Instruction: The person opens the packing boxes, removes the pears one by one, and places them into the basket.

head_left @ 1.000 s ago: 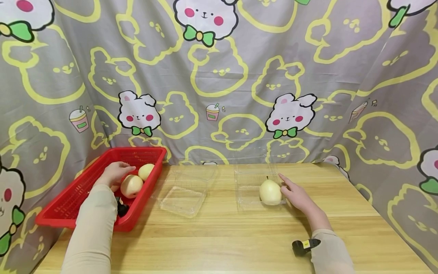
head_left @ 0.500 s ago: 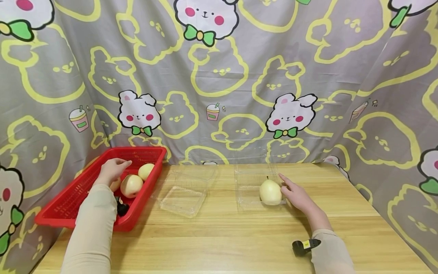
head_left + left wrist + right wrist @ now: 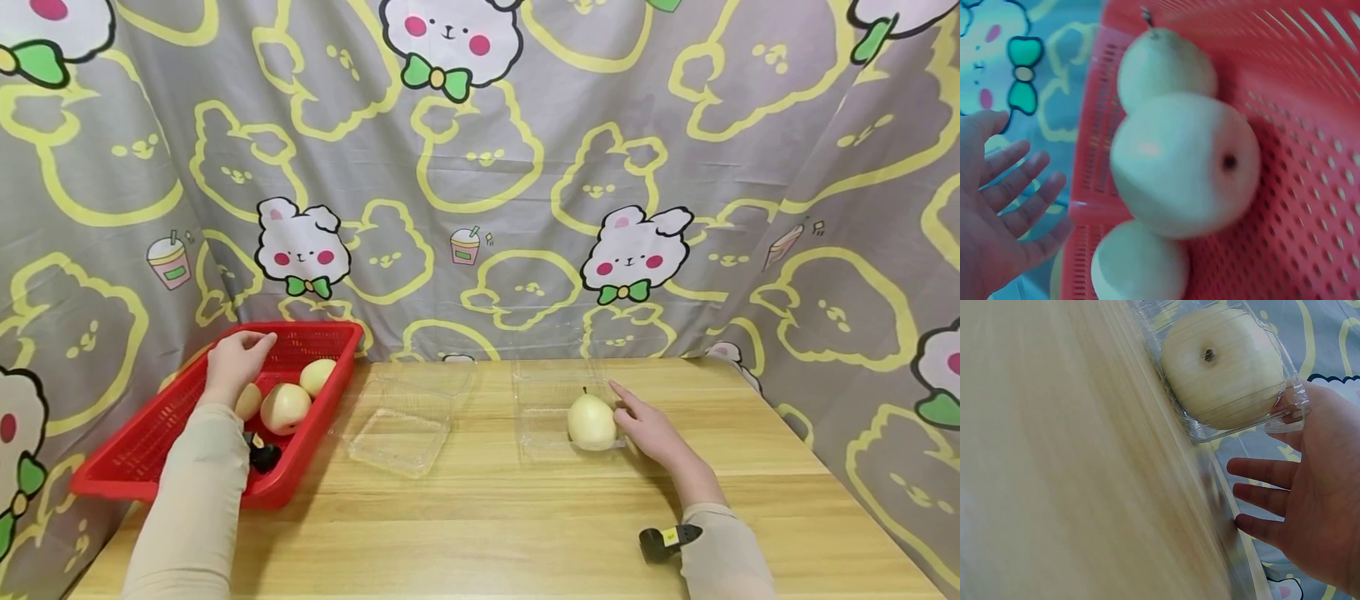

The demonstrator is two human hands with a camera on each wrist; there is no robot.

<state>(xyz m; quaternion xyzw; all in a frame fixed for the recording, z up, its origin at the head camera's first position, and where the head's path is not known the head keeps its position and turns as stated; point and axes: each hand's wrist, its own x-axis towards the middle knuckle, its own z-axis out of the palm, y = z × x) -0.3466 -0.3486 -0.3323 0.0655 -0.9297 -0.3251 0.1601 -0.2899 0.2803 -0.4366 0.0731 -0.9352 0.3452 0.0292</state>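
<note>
My left hand (image 3: 236,362) hovers over the red basket (image 3: 288,479), holding nothing; its fingers are spread in the left wrist view. Under and beside it lie pale yellow pears: a large one (image 3: 1179,165) in the middle, one with a stem (image 3: 1166,65) and a third (image 3: 1141,265). On the right, another pear (image 3: 592,421) sits stem up in a clear plastic clamshell box (image 3: 531,437). My right hand (image 3: 652,429) rests at that box's right side, fingers mostly straight, one partly behind the clear corner in the right wrist view.
A second clear clamshell box (image 3: 401,454), its lid raised, stands between the basket and the pear's box. The wooden table (image 3: 480,533) ends at a patterned curtain (image 3: 465,183) behind. Small black cameras (image 3: 660,544) are strapped to the wrists.
My left hand has risen and drifted back and left over the basket, uncovering more of the pear beneath. My right hand and the boxed pear have stayed in place.
</note>
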